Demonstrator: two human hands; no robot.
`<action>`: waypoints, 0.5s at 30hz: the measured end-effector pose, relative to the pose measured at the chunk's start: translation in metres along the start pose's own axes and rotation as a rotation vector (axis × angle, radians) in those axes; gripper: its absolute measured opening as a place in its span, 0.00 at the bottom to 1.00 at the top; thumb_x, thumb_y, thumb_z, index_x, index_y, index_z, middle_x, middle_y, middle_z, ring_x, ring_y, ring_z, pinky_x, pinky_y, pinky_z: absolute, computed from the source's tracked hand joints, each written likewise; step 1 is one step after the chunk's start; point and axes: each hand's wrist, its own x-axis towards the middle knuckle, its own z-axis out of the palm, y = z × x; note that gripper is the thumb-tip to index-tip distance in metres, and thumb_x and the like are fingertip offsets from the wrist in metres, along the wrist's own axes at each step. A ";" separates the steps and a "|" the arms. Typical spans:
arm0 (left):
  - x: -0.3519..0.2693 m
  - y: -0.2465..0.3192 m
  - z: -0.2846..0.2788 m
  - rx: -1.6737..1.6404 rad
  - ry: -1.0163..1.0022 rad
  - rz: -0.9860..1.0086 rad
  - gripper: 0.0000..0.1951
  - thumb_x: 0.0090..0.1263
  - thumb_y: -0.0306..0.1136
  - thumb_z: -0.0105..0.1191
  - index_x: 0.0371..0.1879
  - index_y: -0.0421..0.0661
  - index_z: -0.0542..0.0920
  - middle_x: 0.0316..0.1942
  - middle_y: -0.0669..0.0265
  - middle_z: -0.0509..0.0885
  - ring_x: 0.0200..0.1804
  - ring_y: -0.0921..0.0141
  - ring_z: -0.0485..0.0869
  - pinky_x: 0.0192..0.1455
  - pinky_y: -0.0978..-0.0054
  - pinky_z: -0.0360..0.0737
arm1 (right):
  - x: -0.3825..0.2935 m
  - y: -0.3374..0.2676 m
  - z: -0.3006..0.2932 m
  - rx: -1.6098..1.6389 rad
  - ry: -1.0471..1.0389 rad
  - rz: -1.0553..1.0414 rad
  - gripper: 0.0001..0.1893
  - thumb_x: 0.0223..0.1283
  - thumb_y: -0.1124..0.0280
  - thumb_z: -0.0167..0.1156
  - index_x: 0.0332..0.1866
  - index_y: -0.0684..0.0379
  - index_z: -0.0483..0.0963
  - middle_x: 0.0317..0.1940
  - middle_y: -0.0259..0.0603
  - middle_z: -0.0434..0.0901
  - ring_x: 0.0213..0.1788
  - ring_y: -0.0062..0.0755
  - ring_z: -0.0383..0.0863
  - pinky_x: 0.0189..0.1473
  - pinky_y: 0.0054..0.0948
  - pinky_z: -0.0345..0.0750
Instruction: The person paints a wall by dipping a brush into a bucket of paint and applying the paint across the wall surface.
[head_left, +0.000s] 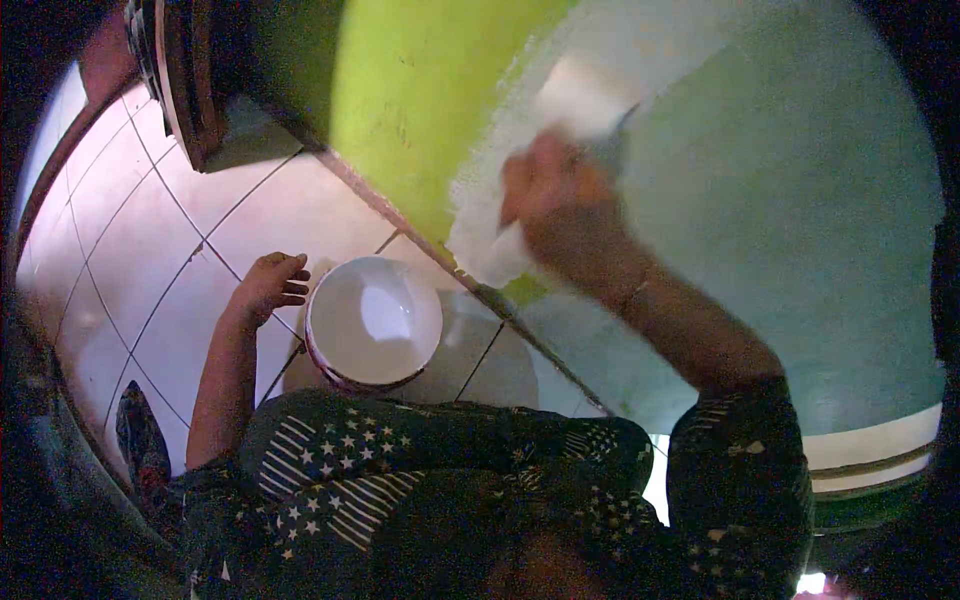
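On the wall, my right hand (562, 180) is closed around the handle of a paintbrush, blurred by motion, whose head is not clearly seen. Around it runs a band of whitish wet-looking paint (480, 202), between a yellow-green wall part (412, 97) and a grey-green wall part (780, 225). My left hand (277, 285) holds nothing; its fingers are loosely curled and apart, beside the rim of a round bucket (319, 356). Inside the bucket is white liquid paint (367, 330). The bucket stands on the floor close to my body.
Light tiles (247, 195) cover the floor, meeting the wall along a rough edge (397, 217). A dark piece of furniture (187, 90) stands at the upper left. A dark object (142, 435) lies at the lower left. White and dark bands (870, 450) edge the lower right.
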 end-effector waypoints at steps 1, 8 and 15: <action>-0.003 -0.001 0.001 0.014 0.005 0.006 0.25 0.62 0.48 0.52 0.43 0.34 0.70 0.39 0.53 0.77 0.35 0.63 0.79 0.40 0.67 0.79 | -0.015 -0.027 0.010 0.007 -0.059 -0.047 0.10 0.47 0.65 0.57 0.28 0.62 0.70 0.32 0.54 0.70 0.28 0.43 0.76 0.29 0.34 0.76; 0.000 -0.007 0.003 0.053 -0.001 0.008 0.26 0.62 0.48 0.52 0.45 0.34 0.70 0.40 0.53 0.77 0.37 0.64 0.78 0.41 0.67 0.78 | -0.047 -0.095 0.094 0.818 -0.359 0.212 0.07 0.50 0.72 0.53 0.34 0.61 0.72 0.33 0.52 0.74 0.31 0.46 0.78 0.34 0.37 0.77; -0.007 -0.007 0.012 0.095 -0.004 -0.023 0.24 0.64 0.48 0.50 0.44 0.35 0.71 0.41 0.52 0.77 0.40 0.62 0.79 0.45 0.66 0.77 | -0.027 -0.046 0.064 0.879 -0.062 0.532 0.05 0.53 0.72 0.54 0.34 0.61 0.74 0.30 0.49 0.76 0.33 0.46 0.79 0.35 0.34 0.76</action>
